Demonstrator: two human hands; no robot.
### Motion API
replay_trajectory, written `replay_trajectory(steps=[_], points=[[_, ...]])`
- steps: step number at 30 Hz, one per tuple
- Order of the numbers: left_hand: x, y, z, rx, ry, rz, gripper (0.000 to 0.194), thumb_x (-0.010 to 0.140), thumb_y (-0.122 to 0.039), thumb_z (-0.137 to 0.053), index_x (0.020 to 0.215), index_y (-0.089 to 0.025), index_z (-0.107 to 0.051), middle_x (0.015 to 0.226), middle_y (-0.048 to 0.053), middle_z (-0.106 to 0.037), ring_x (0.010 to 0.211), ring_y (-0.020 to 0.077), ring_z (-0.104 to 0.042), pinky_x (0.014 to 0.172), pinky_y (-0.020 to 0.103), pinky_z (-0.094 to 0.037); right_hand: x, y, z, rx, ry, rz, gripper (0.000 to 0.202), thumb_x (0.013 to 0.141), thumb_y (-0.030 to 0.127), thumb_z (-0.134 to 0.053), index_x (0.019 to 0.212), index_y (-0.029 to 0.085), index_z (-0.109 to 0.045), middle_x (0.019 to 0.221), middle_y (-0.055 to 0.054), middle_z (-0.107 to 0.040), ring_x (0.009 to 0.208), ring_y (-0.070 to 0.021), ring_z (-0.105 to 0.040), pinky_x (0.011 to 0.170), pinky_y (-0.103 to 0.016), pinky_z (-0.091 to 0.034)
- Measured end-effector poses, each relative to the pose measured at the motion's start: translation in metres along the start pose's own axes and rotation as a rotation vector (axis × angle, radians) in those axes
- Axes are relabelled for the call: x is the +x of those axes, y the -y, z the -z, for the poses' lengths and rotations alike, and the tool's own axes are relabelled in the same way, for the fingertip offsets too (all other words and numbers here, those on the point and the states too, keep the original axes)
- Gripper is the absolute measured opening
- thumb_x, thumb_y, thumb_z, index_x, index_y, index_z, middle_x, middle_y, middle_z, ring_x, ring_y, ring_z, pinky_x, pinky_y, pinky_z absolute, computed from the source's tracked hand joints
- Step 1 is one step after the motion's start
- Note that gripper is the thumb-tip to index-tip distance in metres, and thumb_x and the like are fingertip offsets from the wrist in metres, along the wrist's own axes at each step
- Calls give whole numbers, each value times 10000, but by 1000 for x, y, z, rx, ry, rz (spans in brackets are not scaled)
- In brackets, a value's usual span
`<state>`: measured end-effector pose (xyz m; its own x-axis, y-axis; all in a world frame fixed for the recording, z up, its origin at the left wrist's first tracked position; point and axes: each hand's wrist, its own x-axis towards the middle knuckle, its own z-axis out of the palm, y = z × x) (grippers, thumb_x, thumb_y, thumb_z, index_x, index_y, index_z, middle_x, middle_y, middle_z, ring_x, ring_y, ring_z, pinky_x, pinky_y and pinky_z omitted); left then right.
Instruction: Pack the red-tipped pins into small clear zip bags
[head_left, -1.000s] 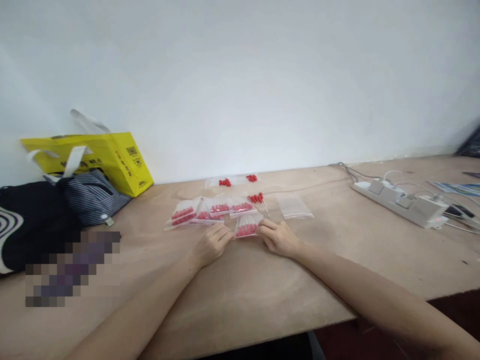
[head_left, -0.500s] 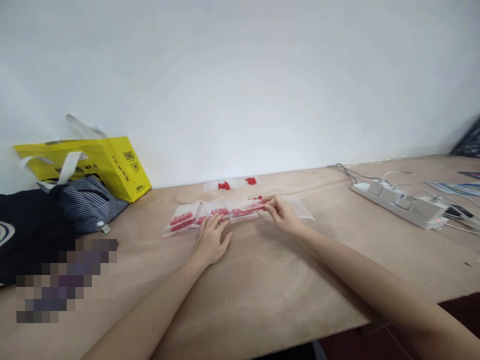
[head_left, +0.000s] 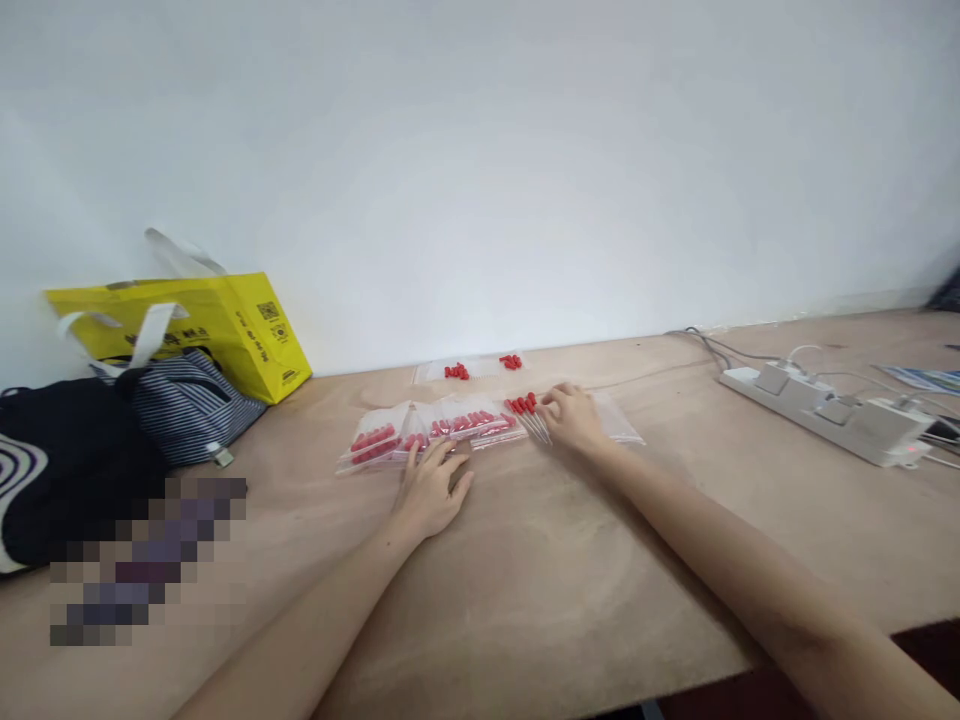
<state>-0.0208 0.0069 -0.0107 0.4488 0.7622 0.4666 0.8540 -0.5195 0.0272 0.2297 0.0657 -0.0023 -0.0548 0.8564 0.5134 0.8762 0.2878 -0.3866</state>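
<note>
My left hand [head_left: 433,490] lies with fingers spread, its fingertips on the lower edge of a row of clear plastic bags [head_left: 405,418] holding red-handled pieces. To the right of those bags, several small red-handled screwdrivers [head_left: 520,404] lie fanned out with thin metal shafts toward me. My right hand [head_left: 571,415] is beside them, its fingers curled next to the red handles; whatever is under the fingertips is hidden. Beyond my right hand, the end of a flat clear bag [head_left: 619,420] sticks out on the table.
Farther back, two clusters of red-handled pieces [head_left: 457,371] lie on clear bags near the wall. At left stand a yellow bag [head_left: 255,340], a striped pouch [head_left: 202,400] and a black bag [head_left: 82,470]. A white power strip [head_left: 825,415] with cables sits at right.
My right hand has let go of the bag it was pinching and now sits by the screwdrivers, whose handles and shafts have come into sight. The filled bag lies flatter. My left hand stays on the bags.
</note>
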Motion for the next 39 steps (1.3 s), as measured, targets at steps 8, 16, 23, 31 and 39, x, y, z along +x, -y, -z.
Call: replay_trajectory(steps=[8,16,23,31,39], points=[[-2,-4,4,-35,-15,3,188,804,-264,-483,926,-189,-604,1083,105,-581,1087,288,-469,935,588,-249,-57,-58,37,-251,411,-174,576,822,526,-300,1234,149,-442,1297,-150,-399,1213,-296,-330,960,-445,-278],[-12,-15,14,-246,-11,-151,249,849,-263,-432,1050,-170,-547,1101,94,-558,1122,244,-437,931,457,-378,-93,-44,94,177,818,176,663,680,528,-554,1272,284,-385,1389,-10,-275,1284,-232,-214,1046,-406,-178],[-15,-29,18,-455,47,-293,327,871,-272,-404,1188,-207,-449,1229,81,-485,1178,211,-402,966,412,-374,-68,29,49,521,802,635,479,697,246,-623,1161,301,-518,1265,-41,-472,1208,-182,-371,977,-381,-306],[-18,-27,25,-369,327,-194,578,829,-360,-480,1334,-205,-245,1340,102,-366,1213,247,-366,958,429,-373,-4,28,-4,481,299,-48,124,739,224,-526,690,136,-598,715,-40,-638,685,-136,-585,628,-241,-444],[-8,-23,19,-372,326,-202,435,834,-375,-477,1234,-211,-432,1316,88,-406,1218,230,-362,981,437,-338,30,2,-20,260,162,-515,206,621,276,-624,690,115,-516,632,-67,-548,657,-182,-555,507,-252,-373]])
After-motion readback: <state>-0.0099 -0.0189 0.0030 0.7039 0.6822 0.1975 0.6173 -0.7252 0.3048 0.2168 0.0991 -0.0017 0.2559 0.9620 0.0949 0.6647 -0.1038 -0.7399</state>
